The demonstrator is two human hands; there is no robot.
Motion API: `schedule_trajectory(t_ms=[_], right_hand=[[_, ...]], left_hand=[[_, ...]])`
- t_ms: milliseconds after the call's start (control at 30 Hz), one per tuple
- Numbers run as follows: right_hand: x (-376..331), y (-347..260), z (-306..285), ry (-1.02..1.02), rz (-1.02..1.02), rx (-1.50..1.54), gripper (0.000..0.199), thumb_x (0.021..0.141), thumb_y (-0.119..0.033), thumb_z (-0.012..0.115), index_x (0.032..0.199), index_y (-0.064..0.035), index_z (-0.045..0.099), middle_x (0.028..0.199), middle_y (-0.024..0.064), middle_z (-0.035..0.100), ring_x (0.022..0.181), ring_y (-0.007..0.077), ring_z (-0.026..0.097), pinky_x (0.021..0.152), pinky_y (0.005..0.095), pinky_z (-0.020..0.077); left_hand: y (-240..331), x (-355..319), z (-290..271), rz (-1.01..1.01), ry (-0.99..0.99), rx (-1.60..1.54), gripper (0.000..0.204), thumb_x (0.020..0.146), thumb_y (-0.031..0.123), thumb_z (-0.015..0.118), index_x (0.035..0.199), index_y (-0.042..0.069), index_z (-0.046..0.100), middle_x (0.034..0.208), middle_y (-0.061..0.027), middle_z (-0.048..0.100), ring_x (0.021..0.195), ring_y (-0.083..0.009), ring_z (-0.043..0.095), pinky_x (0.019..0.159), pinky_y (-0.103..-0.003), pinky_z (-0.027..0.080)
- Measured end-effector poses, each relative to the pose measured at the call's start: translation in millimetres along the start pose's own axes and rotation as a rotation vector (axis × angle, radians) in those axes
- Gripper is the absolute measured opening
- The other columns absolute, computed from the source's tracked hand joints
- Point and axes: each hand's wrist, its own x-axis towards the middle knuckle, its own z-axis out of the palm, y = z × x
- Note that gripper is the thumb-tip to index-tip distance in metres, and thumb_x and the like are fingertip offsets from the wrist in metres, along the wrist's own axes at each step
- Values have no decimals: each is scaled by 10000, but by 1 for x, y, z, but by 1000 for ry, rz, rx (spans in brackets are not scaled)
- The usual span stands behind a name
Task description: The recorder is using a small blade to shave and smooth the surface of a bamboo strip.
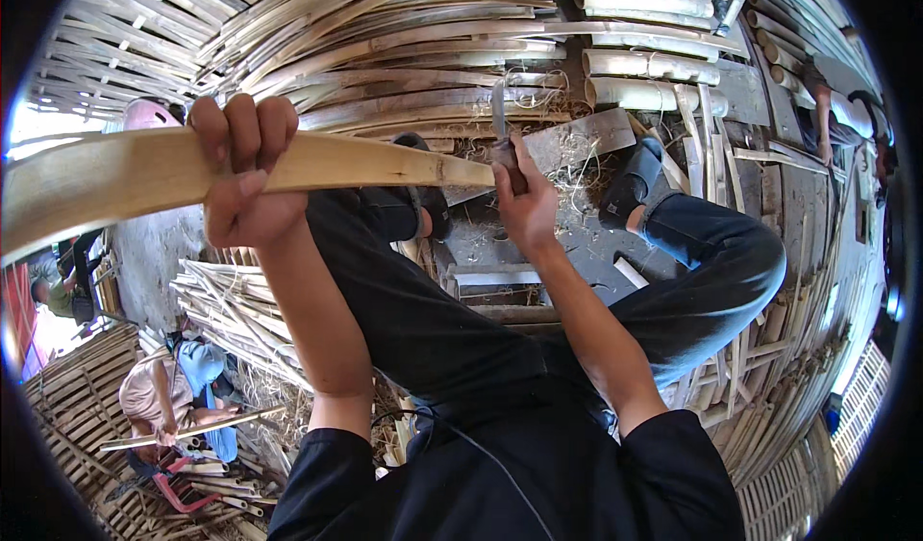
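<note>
A long, pale bamboo slat point(365, 162) stretches from the left rim to the middle, its narrow end close to the knife. My left hand point(245, 171) is closed round the slat, fingers over its far edge and thumb below. Gripped in my right hand point(529, 209) is a knife point(499, 113) with a dark wooden handle, its blade pointing up and away. The slat's narrow end meets my right hand near the handle; whether it touches the blade I cannot tell.
Split bamboo strips point(413, 55) and thick bamboo poles point(644, 65) lie ahead. Shavings litter a board point(586, 147) between my shoes. Cut sticks point(240, 305) are piled at left. A person point(159, 392) holding a strip sits lower left; another person's arm point(824, 118) shows far right.
</note>
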Motion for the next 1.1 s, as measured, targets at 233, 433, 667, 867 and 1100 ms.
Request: schedule_trajectory(t_ms=[233,433,667,867,1100], right_hand=[[-35,98,3,-348,436,-497,441,881,-100,675,1319,-91,614,1004,188,715,908,358,697,732,370,561],[-24,14,13,-140,239,1,450,916,-140,686,1352,-84,590,1017,143,734,874,121,678,785,263,521],[-7,16,10,-342,224,-157,431,916,-174,695,1331,-90,611,948,105,744,809,73,643,715,253,514],[-22,-32,5,-64,-210,65,382,913,-30,675,1289,6,620,988,172,728,821,103,660,710,242,526],[-3,55,-4,-418,264,-444,453,931,-196,663,1333,-2,580,958,132,735,850,121,688,755,262,526]], left_hand=[[-1,-2,-9,-18,-63,-88,323,576,43,522,835,146,361,674,16,312,587,-108,242,594,-275,247],[5,-1,-8,-30,-66,-45,325,591,55,553,832,161,362,674,31,338,574,-90,260,613,-266,257],[4,-6,-30,-51,-46,-80,319,595,68,561,824,168,363,675,38,343,576,-85,282,623,-266,259],[13,-7,-13,-50,-113,-42,308,596,53,530,826,168,361,679,35,344,584,-91,288,628,-274,263],[2,-5,-26,-17,-81,-63,304,592,64,523,828,162,359,677,26,341,582,-96,288,625,-278,265]])
